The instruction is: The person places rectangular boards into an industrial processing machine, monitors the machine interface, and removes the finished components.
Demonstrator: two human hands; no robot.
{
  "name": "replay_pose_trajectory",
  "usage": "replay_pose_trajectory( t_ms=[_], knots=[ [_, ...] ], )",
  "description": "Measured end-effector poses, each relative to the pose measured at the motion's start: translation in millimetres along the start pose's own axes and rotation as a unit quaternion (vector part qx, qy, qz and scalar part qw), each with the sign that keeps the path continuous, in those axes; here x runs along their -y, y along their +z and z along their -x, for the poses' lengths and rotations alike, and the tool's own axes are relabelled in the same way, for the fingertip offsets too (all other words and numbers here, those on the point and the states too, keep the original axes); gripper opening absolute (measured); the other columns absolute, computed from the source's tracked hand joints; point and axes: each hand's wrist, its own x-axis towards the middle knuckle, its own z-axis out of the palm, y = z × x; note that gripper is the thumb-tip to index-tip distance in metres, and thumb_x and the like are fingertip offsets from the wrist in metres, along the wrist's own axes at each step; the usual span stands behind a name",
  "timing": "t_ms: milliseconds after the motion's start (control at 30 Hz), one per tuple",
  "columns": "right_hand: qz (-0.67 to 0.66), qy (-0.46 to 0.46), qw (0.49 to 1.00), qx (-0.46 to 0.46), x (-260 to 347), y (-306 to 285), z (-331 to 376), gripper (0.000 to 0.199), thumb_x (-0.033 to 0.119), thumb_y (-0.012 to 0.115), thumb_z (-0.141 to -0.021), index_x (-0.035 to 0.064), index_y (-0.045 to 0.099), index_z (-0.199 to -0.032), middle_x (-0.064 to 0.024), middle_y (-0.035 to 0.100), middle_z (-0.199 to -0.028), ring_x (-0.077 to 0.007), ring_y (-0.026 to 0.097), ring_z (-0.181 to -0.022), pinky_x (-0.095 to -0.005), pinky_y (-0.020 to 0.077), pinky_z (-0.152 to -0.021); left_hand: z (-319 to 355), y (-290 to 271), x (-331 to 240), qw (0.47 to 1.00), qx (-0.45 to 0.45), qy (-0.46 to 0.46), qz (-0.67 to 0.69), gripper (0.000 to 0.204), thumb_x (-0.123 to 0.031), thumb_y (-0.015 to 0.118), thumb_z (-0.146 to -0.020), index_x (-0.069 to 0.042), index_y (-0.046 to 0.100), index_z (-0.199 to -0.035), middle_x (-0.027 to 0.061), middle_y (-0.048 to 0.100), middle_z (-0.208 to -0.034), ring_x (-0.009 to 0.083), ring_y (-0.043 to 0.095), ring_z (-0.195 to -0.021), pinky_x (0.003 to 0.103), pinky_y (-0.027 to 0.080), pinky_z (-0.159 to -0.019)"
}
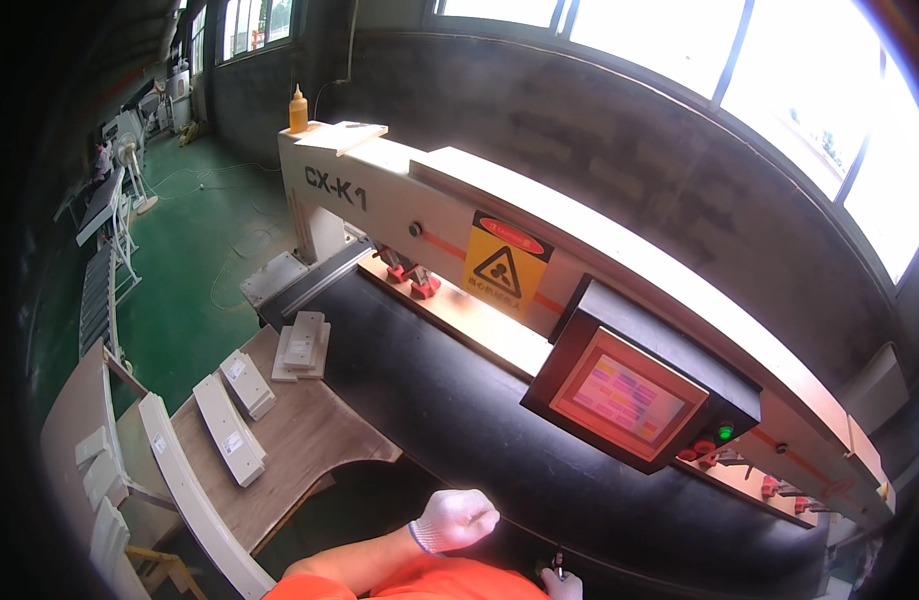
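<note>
Seen from the head camera, the person stands at a long cream-coloured machine beam [620,250] that runs from upper left to lower right above a wide black machine bed [480,420]. The left hand [458,519], in a white knitted work glove with a blue cuff band, is curled into a loose fist with the fingers pressed together, and it holds nothing that can be seen; it hovers just over the near edge of the black bed, above the orange sleeve [380,570] of the same arm. The right hand [562,584], also in a white glove, shows only partly at the lower edge of the picture, and its fingers are closed around a small dark upright handle [558,560] at the near rim of the bed; how firmly it grips cannot be told. Above the hands, a black-framed touch screen with a pink display [628,398] hangs from the beam, tilted toward the person, with a lit green button [725,432] beside it. A yellow triangular warning sticker [501,270] sits on the beam face, and red clamp pieces [418,280] hang beneath it. To the left, flat white moulded parts [230,425] lie on a brown wooden side table [310,440]. A yellow squeeze bottle [298,110] stands on the far end of the beam.
</note>
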Motion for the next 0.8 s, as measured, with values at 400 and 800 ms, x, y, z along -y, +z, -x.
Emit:
replay_pose_trajectory(
  t_ms=[400, 800],
  knots=[
    [-0.204, 0.248, 0.947, -0.008, 148.6, 11.9, 39.0, 0.036, 0.032, 0.076, -0.096, -0.0027, 0.070, -0.093, -0.0108, 0.072, -0.073, -0.0180, 0.071, -0.065, -0.0354, 0.0567, -0.066, -129.0, -2.7, 224.3, 0.942, 0.277, -0.031, -0.187, 0.037, -0.040, 0.078, -0.089, -0.009, 0.075, -0.110, 0.0127, 0.073, -0.113, 0.0350, 0.070, -0.112, 0.047, 0.056, -0.096],
    [-0.060, 0.185, 0.973, -0.125, 192.1, 64.3, 120.0, 0.041, 0.044, 0.079, -0.098, 0.0041, 0.070, -0.096, -0.0167, 0.073, -0.087, -0.0293, 0.069, -0.082, -0.0469, 0.0539, -0.073, -352.9, 118.2, 417.4, 0.744, 0.576, -0.148, -0.304, 0.077, -0.062, 0.073, -0.086, -0.010, 0.070, -0.142, 0.0171, 0.066, -0.151, 0.0329, 0.061, -0.139, 0.048, 0.050, -0.113]
  ],
)
